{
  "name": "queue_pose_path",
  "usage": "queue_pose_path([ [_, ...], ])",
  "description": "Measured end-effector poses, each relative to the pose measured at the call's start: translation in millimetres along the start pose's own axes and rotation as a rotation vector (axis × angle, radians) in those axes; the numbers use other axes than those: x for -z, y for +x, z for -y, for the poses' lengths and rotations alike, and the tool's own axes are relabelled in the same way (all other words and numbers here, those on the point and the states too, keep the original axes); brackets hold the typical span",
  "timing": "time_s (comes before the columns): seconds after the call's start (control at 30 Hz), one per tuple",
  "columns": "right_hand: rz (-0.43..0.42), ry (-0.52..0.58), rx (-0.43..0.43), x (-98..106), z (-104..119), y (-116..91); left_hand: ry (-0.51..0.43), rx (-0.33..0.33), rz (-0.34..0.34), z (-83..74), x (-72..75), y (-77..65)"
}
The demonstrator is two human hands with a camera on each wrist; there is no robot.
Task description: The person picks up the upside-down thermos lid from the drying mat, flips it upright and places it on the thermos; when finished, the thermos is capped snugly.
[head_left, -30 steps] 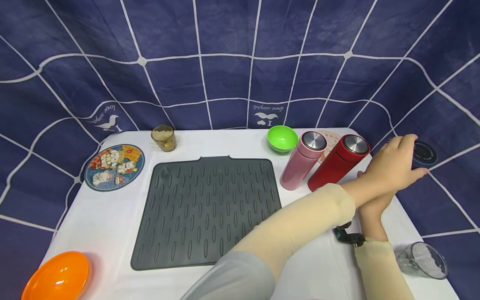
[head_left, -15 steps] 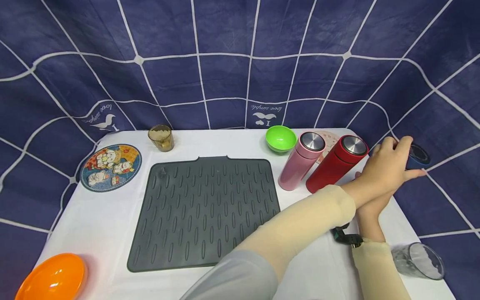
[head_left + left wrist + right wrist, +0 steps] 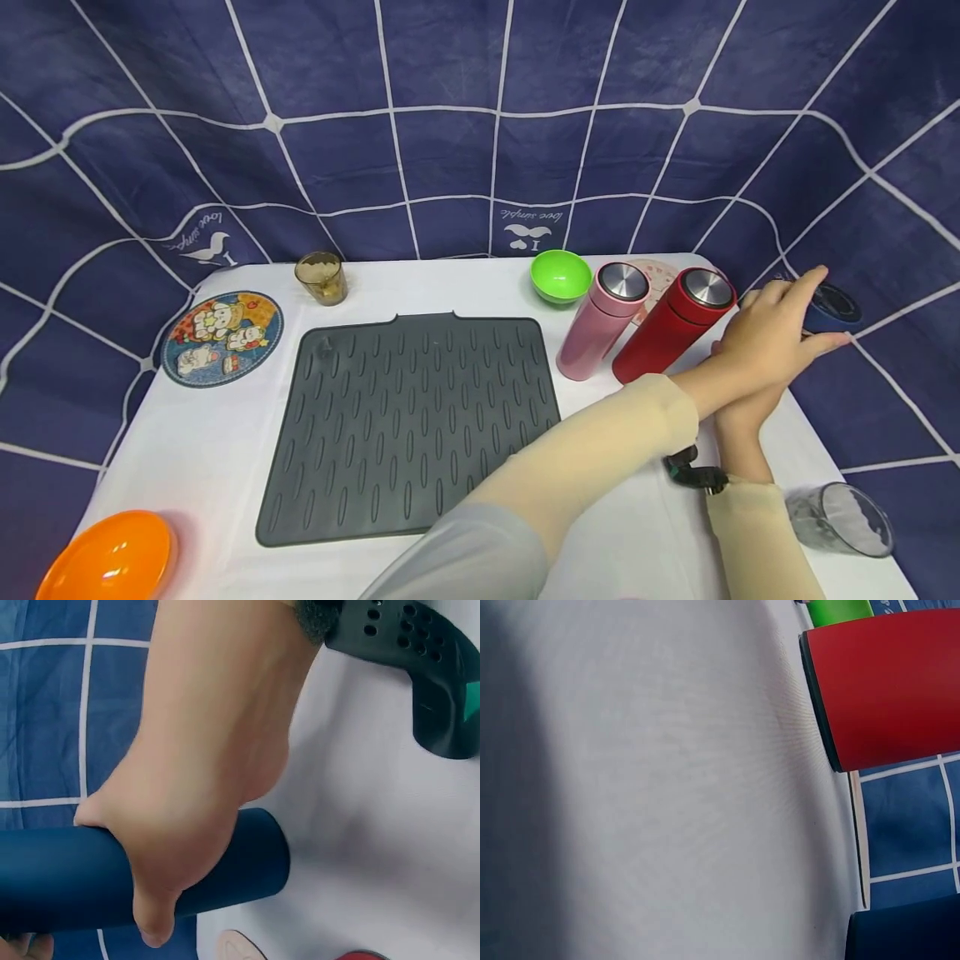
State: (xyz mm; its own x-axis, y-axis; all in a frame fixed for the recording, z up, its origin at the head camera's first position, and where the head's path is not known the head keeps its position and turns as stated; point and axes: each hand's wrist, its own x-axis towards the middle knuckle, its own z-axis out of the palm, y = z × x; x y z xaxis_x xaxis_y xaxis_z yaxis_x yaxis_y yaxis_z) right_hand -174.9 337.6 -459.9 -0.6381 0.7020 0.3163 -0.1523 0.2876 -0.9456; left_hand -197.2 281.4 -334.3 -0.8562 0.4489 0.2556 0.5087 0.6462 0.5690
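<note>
At the right edge of the table, my two hands hold a dark blue thermos bottle (image 3: 834, 307). My left hand (image 3: 776, 325) crosses over the right forearm and grips the bottle near its top, thumb on one side and fingers on the other. Below it, my right hand (image 3: 752, 410) is mostly hidden in the head view. In the left wrist view, the right hand (image 3: 184, 825) wraps round the blue bottle's body (image 3: 60, 877), and some fingertips of the left hand (image 3: 28, 948) touch it at the lower left. The bottle's base (image 3: 907, 930) shows in the right wrist view.
A red thermos (image 3: 675, 325) and a pink thermos (image 3: 602, 321) stand beside the hands, with a green bowl (image 3: 561, 277) behind. A grey ribbed mat (image 3: 420, 425) covers mid-table. Elsewhere are a clear glass (image 3: 840, 518), amber cup (image 3: 321, 279), round coaster (image 3: 222, 339) and orange bowl (image 3: 108, 554).
The left hand's fingers shift slightly on the top of the blue thermos, spreading and then drawing together. The whole head view has slid a little to the left. Both hands keep their hold.
</note>
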Motion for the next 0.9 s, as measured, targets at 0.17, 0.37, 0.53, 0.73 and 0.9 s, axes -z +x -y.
queue_pose_path([
  [0.17,0.007,0.626,-0.131,-6,5,0,-0.093,0.046,-0.023,3.8,-2.1,-2.4],
  [0.37,-0.027,0.531,-0.151,-5,10,0,-0.106,-0.057,0.021,11.8,-3.1,-4.0],
  [0.53,-0.016,0.847,-0.208,-7,11,1,-0.126,-0.075,0.048,14.7,-2.9,-3.6],
  [0.73,-0.011,0.401,-0.124,-5,7,4,-0.19,-0.099,-0.016,20.5,-5.9,-3.4],
  [0.9,-0.029,0.284,-0.113,-3,7,3,-0.18,-0.126,-0.007,23.2,-8.3,-3.9],
])
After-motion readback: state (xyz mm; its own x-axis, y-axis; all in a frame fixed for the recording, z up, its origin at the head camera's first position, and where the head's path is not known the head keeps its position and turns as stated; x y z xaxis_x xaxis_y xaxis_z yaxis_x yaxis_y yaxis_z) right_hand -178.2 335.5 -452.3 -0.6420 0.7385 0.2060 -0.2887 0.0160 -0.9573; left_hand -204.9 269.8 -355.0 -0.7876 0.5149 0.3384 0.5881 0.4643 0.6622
